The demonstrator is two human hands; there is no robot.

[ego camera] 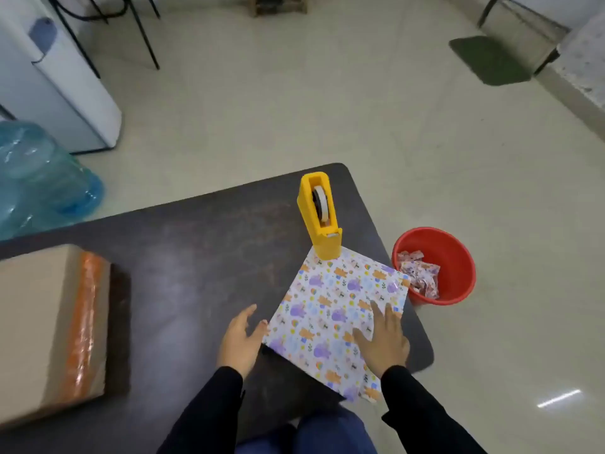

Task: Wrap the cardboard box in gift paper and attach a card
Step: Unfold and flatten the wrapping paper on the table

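Right hand point(383, 339) is lying flat on the gift paper point(327, 309), fingers straight and spread, palm pressing down on the sheet's near-right part, pinching nothing. Left hand point(239, 342) is resting open just beside the sheet's left corner, fingers straight and slightly apart, holding nothing; its thumb tip is sitting right at that corner, actual contact hard to tell. Both arms are in black sleeves. The paper, white with purple and orange cartoon animals, is lying spread out and turned like a diamond on the right part of the dark table point(196, 257), its near corner hanging over the table's near edge, its right corner reaching the table's right edge. A yellow tape dispenser point(320, 214) is sitting at the sheet's far corner, its near end resting on the paper, a white tape roll showing in its slot. The cardboard box point(42, 322) is sitting well apart from both hands on the table's left side, unwrapped, with an orange tape strip running along its right edge, not touching the paper. Off the table's right edge, a red bucket point(438, 267) is standing on the floor holding crumpled paper scraps point(419, 273). Blue water jugs point(39, 178) are standing on the floor beyond the table's far-left side, beside a white cabinet point(55, 93).
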